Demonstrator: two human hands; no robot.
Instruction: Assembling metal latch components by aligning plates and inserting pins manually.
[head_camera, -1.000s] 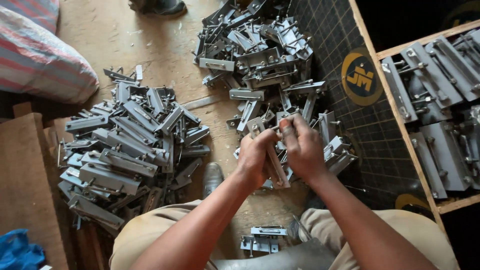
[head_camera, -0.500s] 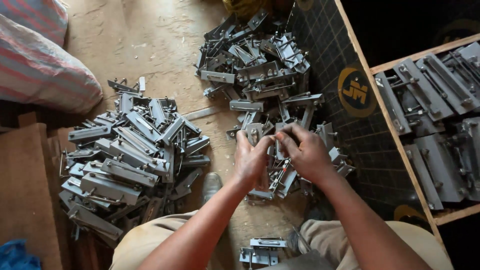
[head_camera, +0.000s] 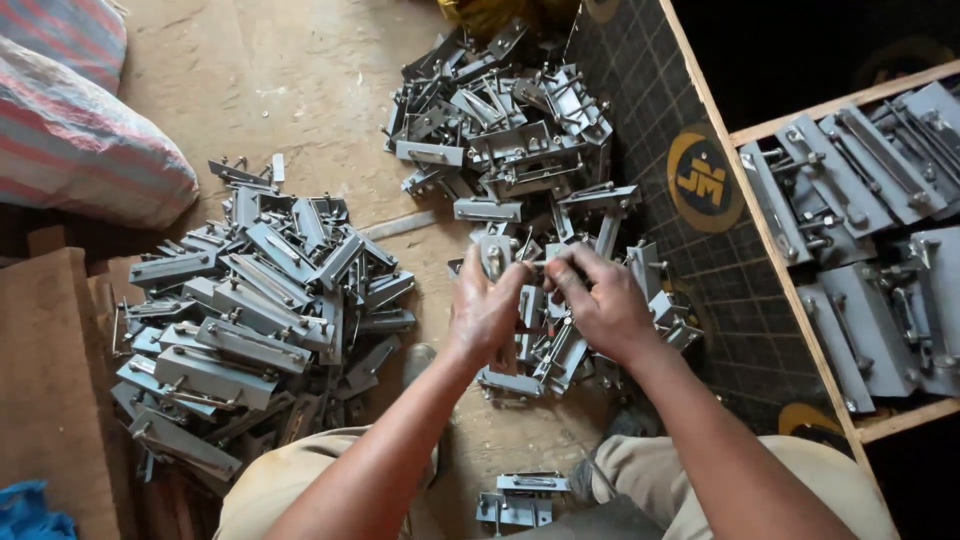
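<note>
Dusty wooden floor (head_camera: 300, 80) with a striped sack (head_camera: 70, 140) at its left edge, and two big heaps of grey metal brackets: a left pile (head_camera: 240, 310) and a middle pile (head_camera: 520, 140). Left hand (head_camera: 488, 310) and right hand (head_camera: 600, 305) both pinch one small bracket (head_camera: 497, 255) together, right over the middle pile's near end.

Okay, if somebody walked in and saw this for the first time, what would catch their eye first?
Probably the two hands at the centre: the left hand and right hand meet over one grey metal bracket. Next, the heaps of similar grey parts on the floor, a stacked pile to the left and a looser pile beyond the hands. A wooden crate on the right holds more.
</note>
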